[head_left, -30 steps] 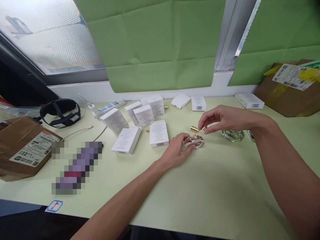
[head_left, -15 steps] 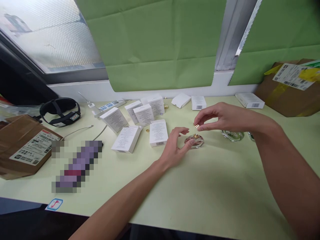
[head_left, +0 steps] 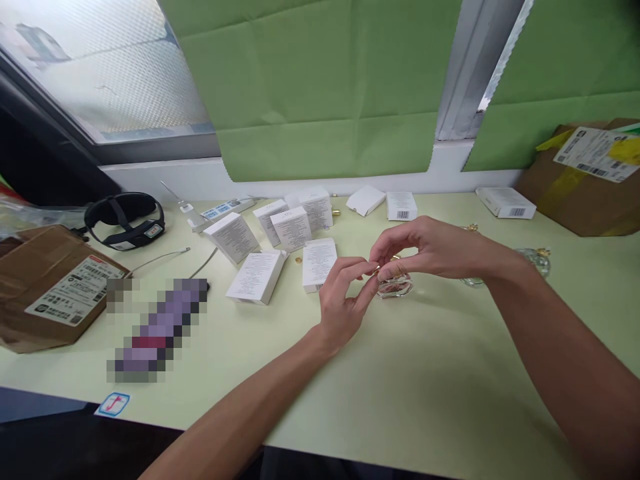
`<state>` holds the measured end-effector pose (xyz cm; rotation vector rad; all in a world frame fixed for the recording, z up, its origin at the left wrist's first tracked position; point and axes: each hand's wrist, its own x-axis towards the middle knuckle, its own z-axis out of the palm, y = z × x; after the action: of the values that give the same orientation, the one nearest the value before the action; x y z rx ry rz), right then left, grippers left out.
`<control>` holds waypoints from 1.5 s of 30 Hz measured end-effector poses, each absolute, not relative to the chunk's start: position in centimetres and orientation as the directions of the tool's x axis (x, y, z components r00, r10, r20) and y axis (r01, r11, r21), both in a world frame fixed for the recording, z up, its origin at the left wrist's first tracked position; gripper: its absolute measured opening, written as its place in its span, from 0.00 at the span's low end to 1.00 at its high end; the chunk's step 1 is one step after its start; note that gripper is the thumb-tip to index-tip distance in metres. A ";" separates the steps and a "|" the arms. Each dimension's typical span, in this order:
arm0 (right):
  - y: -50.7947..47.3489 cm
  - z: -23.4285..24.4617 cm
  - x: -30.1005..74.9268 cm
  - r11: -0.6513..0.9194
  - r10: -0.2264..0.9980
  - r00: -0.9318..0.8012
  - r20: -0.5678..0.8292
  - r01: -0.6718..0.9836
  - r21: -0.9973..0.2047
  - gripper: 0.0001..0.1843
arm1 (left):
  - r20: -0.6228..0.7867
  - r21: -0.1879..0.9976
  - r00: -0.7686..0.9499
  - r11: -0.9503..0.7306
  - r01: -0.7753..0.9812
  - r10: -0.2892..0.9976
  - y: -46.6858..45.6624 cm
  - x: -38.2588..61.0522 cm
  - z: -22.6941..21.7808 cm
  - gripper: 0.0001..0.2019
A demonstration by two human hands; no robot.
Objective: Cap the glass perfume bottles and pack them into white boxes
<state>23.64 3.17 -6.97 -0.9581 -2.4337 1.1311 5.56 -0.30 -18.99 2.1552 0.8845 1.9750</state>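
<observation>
glass bottle (head_left: 395, 287): small, clear, rounded, on matte pale-green table (head_left: 400, 387)
left hand (head_left: 345, 300): fingertips pinching tiny gold piece (head_left: 376, 271)
right hand (head_left: 425, 250): fingertips pinched beside it

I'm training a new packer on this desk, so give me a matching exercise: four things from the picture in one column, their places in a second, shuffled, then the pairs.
Things
1. small clear glass bottle with gold neck
2. black padded head strap
3. brown cardboard parcel with yellow tape
4. white carton with barcode facing up

Places
A. far right of the desk
B. under the fingertips of the right hand and left hand
C. back of the desk, below the green blind
D. far left, beside another parcel

Pairs: 1-B, 2-D, 3-A, 4-C
</observation>
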 end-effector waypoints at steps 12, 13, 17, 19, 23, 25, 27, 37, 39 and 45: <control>3.2 -6.9 24.4 0.616 0.654 -0.747 0.114 0.440 -0.653 0.11 | 0.701 0.699 -0.032 -0.677 0.232 0.713 -0.2 5.5 -18.6 0.07; 3.2 -6.9 24.3 0.633 0.644 -0.755 0.124 0.435 -0.640 0.11 | 0.695 0.704 -0.020 -0.675 0.221 0.719 -0.2 5.5 -18.6 0.07; 3.2 -7.1 24.1 0.673 0.642 -0.746 0.177 0.438 -0.596 0.12 | 0.641 0.753 0.008 -0.631 0.187 0.767 -0.2 5.5 -18.5 0.07; 3.2 -7.2 24.1 0.683 0.643 -0.740 0.195 0.439 -0.584 0.13 | 0.605 0.784 0.023 -0.600 0.163 0.796 -0.2 5.4 -18.3 0.07; 3.4 -7.4 24.1 0.702 0.635 -0.747 0.195 0.453 -0.550 0.13 | 0.546 0.827 0.072 -0.551 0.115 0.835 0.0 5.3 -18.0 0.08; 3.5 -7.3 24.4 0.700 0.644 -0.743 0.180 0.479 -0.529 0.13 | 0.526 0.834 0.111 -0.537 0.126 0.843 0.0 5.3 -18.0 0.09; 3.7 -7.2 25.0 0.679 0.670 -0.728 0.144 0.523 -0.515 0.14 | 0.484 0.839 0.167 -0.510 0.190 0.859 0.0 5.4 -18.3 0.13; 3.3 -10.1 27.9 0.522 0.812 -0.582 0.055 0.680 -0.515 0.20 | 0.298 0.808 0.343 -0.426 0.406 0.891 0.4 5.5 -20.7 0.23; 2.7 -11.2 28.6 0.469 0.857 -0.506 0.101 0.684 -0.559 0.20 | 0.286 0.798 0.355 -0.427 0.426 0.890 0.3 5.6 -20.6 0.25; 1.4 -12.9 29.8 0.381 0.908 -0.385 0.164 0.598 -0.705 0.14 | 0.178 0.838 0.496 -0.395 0.376 0.850 -0.4 5.3 -19.5 0.44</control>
<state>29.82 1.44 -12.89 -1.2912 -2.1043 0.7524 5.30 -0.45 -19.54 1.9783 1.0076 0.7898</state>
